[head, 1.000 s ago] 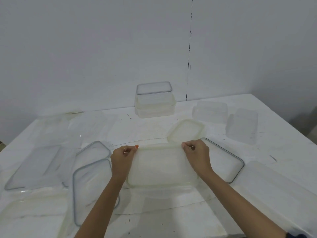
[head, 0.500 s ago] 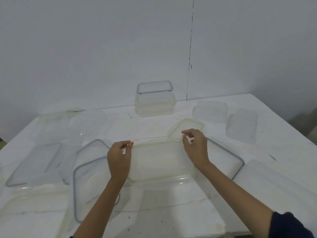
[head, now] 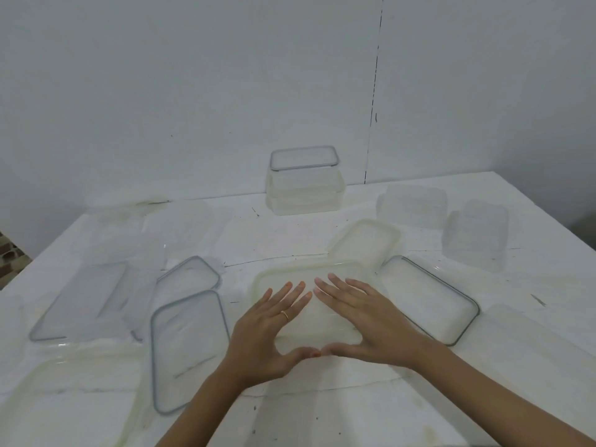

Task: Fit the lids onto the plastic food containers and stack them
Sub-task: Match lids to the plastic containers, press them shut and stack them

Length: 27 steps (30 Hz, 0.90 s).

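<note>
Left hand point(head: 271, 330) and right hand point(head: 364, 317) apparently press flat on lid point(head: 267, 279).

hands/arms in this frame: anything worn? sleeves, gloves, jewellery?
No gloves. Both forearms are bare as far as the frame shows; no sleeve is visible now. The left hand wears a thin gold-coloured ring on one finger. The right hand shows no ring, and no watch or band shows on either wrist. Nails look short; any polish is too blurred to tell.
</note>
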Motion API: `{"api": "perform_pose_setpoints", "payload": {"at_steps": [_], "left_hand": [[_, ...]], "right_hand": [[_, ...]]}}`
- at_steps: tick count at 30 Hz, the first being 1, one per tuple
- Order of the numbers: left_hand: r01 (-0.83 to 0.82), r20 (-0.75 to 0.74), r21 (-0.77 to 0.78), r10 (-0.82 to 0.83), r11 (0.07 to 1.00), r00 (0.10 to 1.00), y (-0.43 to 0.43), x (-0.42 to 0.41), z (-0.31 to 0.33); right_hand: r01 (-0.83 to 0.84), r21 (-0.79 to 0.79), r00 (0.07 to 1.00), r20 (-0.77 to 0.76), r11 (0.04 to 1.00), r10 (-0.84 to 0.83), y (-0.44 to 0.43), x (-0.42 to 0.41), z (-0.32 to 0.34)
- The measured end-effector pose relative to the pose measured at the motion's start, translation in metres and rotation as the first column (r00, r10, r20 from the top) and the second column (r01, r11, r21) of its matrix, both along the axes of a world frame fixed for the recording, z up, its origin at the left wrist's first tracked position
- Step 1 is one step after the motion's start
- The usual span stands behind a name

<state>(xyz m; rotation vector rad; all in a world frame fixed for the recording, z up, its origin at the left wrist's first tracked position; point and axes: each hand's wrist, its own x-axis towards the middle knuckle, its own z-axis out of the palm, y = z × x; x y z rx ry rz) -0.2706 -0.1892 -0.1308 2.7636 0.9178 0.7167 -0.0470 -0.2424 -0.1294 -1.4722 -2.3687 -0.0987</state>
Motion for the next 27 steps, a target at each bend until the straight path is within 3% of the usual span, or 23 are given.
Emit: {"api": "perform_pose_setpoints", "payload": {"at_steps": [4, 7, 10, 12, 14, 16, 18, 19, 20, 27], "left_hand": [[-0.023, 0.026, 0.047, 0.022, 0.999, 0.999, 0.000, 0.002, -0.005], [-0.015, 0.026, -0.024, 0.016, 1.000, 1.000, 0.002, 0.001, -0.002], [0.031, -0.070, -0.110, -0.039, 0.993, 0.997, 0.004, -0.004, 0.008], [0.053, -0.097, -0.214, -0.075, 0.975, 0.992, 0.004, -0.005, 0.017], [-0.013, 0.027, -0.273, 0.021, 0.962, 0.999, 0.007, -0.003, 0.022], [-0.258, 0.195, -0.335, 0.335, 0.906, 0.922, 0.013, 0.003, 0.021], [-0.423, 0.235, -0.584, 0.643, 0.693, 0.729, 0.023, 0.010, 0.022], [-0.411, 0.224, -0.697, 0.723, 0.588, 0.654, 0.029, 0.014, 0.021], [-0.395, 0.222, -0.743, 0.756, 0.540, 0.616, 0.033, 0.016, 0.018], [-0.399, 0.375, -0.694, 0.773, 0.600, 0.511, 0.037, 0.022, 0.021]], "right_hand": [[0.017, 0.078, 1.000, 0.013, 0.997, -0.018, 0.000, -0.003, -0.004], [0.008, 0.025, 1.000, -0.010, 1.000, -0.008, 0.001, -0.002, -0.001], [-0.009, -0.109, 0.999, -0.041, 0.994, 0.005, 0.003, 0.001, 0.008], [-0.024, -0.185, 0.992, -0.127, 0.982, 0.000, 0.004, 0.003, 0.014], [0.053, -0.167, 0.959, -0.265, 0.984, -0.096, 0.006, 0.004, 0.017], [0.323, -0.067, 0.863, -0.389, 0.944, -0.323, 0.015, 0.005, 0.012], [0.552, -0.215, 0.641, -0.508, 0.805, -0.576, 0.028, 0.009, 0.011], [0.571, -0.330, 0.526, -0.556, 0.752, -0.644, 0.034, 0.011, 0.009], [0.555, -0.396, 0.455, -0.592, 0.732, -0.665, 0.040, 0.013, 0.007], [0.603, -0.330, 0.404, -0.658, 0.726, -0.635, 0.048, 0.009, 0.006]]}}
